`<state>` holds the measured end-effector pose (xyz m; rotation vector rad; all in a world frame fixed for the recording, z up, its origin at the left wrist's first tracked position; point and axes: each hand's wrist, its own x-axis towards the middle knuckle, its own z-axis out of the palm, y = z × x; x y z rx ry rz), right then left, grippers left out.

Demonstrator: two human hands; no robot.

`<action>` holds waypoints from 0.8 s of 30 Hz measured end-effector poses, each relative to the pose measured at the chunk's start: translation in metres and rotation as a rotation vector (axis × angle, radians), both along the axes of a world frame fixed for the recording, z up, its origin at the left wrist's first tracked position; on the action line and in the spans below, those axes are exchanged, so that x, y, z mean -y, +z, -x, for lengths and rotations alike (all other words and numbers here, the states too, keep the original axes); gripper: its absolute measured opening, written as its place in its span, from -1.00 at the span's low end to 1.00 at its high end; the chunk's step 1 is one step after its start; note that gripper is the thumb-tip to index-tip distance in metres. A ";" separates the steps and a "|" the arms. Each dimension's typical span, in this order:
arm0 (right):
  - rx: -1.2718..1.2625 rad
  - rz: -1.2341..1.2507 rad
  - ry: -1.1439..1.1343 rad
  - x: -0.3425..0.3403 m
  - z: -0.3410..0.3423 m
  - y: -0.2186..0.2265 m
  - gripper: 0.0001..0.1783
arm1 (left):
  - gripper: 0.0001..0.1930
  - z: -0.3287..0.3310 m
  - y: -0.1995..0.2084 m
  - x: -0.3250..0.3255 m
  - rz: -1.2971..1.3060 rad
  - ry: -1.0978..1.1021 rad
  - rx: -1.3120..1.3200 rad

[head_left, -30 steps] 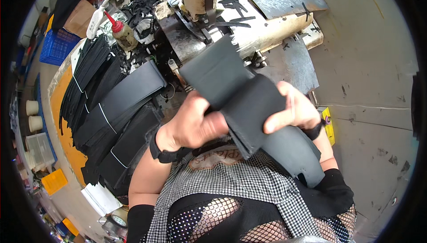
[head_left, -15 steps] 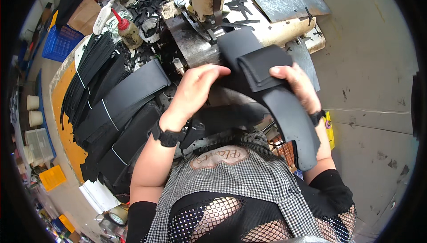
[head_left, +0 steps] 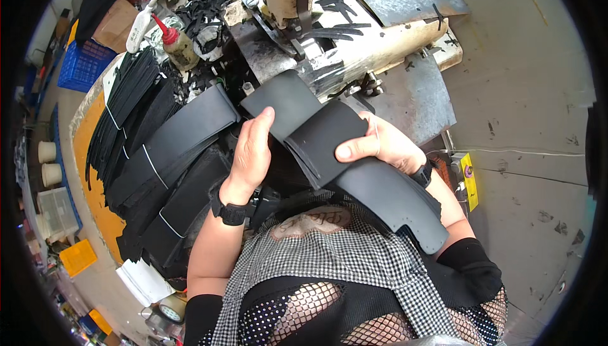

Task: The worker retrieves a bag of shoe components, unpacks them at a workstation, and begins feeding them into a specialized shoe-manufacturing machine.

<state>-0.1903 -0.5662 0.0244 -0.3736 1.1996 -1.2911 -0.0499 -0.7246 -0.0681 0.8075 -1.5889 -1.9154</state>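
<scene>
In front of my chest is a stack of smooth black leather-like strips (head_left: 394, 201), lying slantwise from upper left to lower right. A wider folded black piece (head_left: 329, 140) wraps round its middle. My right hand (head_left: 380, 146) grips the stack at this wrap, its thumb on top and the other fingers mostly hidden. Beside the upper left part of the stack stands my left hand (head_left: 249, 156), fingers stretched and held together, holding nothing. Whether it touches the stack's edge I cannot tell.
Tied bundles of black strips (head_left: 161, 137) lie on the table at left. Beyond my hands stands a cream machine (head_left: 392, 48) with a metal plate, among black scraps (head_left: 209, 7). A red-capped bottle (head_left: 179, 45) and a blue crate (head_left: 87, 64) are at far left.
The wrapped stack has moved left and nearer my body, away from the machine's arm, and slants more. My right hand moved with it; my left hand has straightened its fingers and shifted left.
</scene>
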 end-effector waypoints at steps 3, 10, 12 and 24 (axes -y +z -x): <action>0.091 0.015 -0.084 0.008 -0.002 0.001 -0.61 | -0.62 0.012 0.004 0.012 0.094 0.002 -0.007; -0.156 -0.007 -0.375 -0.030 0.033 0.042 -0.62 | -0.71 0.032 0.064 0.003 0.193 -0.496 -0.002; -0.210 -0.058 -0.241 -0.044 0.035 0.052 -0.66 | -0.61 0.028 0.083 0.001 0.551 -0.390 -0.214; -0.093 -0.001 0.124 -0.003 0.000 0.009 -0.70 | -0.50 -0.016 0.012 0.018 -0.277 -0.435 -0.261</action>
